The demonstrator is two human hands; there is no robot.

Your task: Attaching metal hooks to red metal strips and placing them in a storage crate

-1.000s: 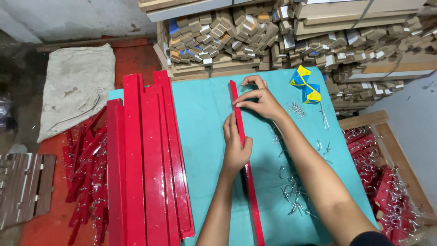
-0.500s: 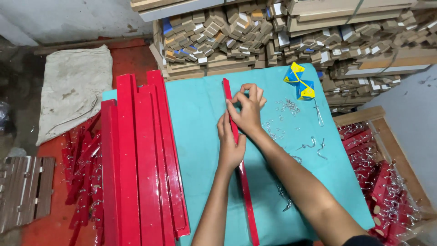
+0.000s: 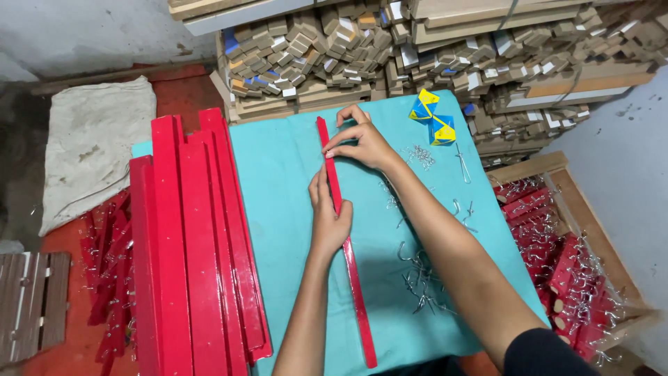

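A long thin red strip (image 3: 356,292) lies lengthwise on a teal cloth (image 3: 278,181). My left hand (image 3: 328,219) rests on the strip's middle, fingers wrapped along its left edge. My right hand (image 3: 362,143) pinches the strip near its far end with fingertips. Loose metal hooks (image 3: 421,278) lie scattered on the cloth to the right of my right arm.
A stack of long red painted bars (image 3: 191,244) lies at the cloth's left. Two blue-and-yellow small boxes (image 3: 433,120) sit at the far right corner. A wooden crate (image 3: 577,271) of red pieces with hooks stands right. Stacked wooden blocks (image 3: 334,49) fill the back. A beige sack (image 3: 94,146) lies left.
The view shifted slightly; both hands stay on the red strip, the right hand sliding a little along its far end.
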